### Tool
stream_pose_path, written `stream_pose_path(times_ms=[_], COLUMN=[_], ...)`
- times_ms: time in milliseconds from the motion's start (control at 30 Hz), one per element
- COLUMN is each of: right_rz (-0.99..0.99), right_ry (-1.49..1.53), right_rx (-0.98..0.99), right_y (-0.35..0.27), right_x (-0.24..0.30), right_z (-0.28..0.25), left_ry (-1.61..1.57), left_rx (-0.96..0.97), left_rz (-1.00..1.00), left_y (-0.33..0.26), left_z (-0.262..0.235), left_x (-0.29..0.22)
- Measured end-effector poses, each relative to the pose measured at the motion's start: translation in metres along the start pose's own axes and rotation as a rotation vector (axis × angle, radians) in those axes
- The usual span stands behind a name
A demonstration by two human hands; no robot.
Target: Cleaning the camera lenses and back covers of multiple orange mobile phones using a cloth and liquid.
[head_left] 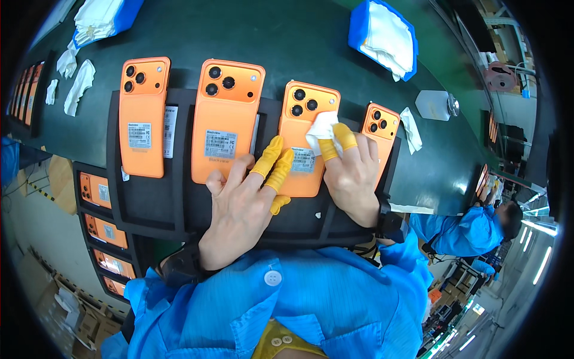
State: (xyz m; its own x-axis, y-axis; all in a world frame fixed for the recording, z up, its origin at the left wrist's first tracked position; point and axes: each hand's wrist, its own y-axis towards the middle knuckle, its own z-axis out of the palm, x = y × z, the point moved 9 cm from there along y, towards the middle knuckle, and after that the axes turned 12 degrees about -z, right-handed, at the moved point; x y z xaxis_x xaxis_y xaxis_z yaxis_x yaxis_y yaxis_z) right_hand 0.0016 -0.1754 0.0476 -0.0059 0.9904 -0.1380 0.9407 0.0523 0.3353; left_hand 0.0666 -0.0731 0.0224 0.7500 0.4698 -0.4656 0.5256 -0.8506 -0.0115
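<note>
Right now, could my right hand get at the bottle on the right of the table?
Probably yes: only the end phone and a loose wipe lie low before the bottle. The right hand holds a white cloth on another phone, though, so its fingers aren't free.

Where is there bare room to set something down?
Widest: the green table between left bin and right bin, beyond the phones. Another patch: nearside of the bottle, right of the tray. Crowded: the tray's middle, left hand and right hand at one phone; the table's left end, strewn with wipes.
</note>
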Motion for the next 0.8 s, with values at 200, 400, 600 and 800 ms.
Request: stream_pose_path(times_ms=[200,400,600,800], right_rz=[0.065,0.488,0.622,0.542], right_ry=[-0.081,-0.654,-0.494,-0.354], right_rx=[-0.023,-0.085,-0.013,-0.203], right_y=[-0.024,-0.092,-0.129,-0.085], right_x=[-0.041,-0.184,-0.231,-0.183], right_z=[-0.020,-0.088,-0.069,-0.074], left_ry=[-0.050,-0.105,-0.224,-0.364], left_rx=[0.026,0.276,0.103,0.215], left_rz=[-0.020,-0.098,0.147,0.202], left_y=[-0.002,-0.025,-0.024,-0.017], left_z=[-0.011,-0.001,0.009,0.012], left_x=[0.002,0.028,0.000,-0.020])
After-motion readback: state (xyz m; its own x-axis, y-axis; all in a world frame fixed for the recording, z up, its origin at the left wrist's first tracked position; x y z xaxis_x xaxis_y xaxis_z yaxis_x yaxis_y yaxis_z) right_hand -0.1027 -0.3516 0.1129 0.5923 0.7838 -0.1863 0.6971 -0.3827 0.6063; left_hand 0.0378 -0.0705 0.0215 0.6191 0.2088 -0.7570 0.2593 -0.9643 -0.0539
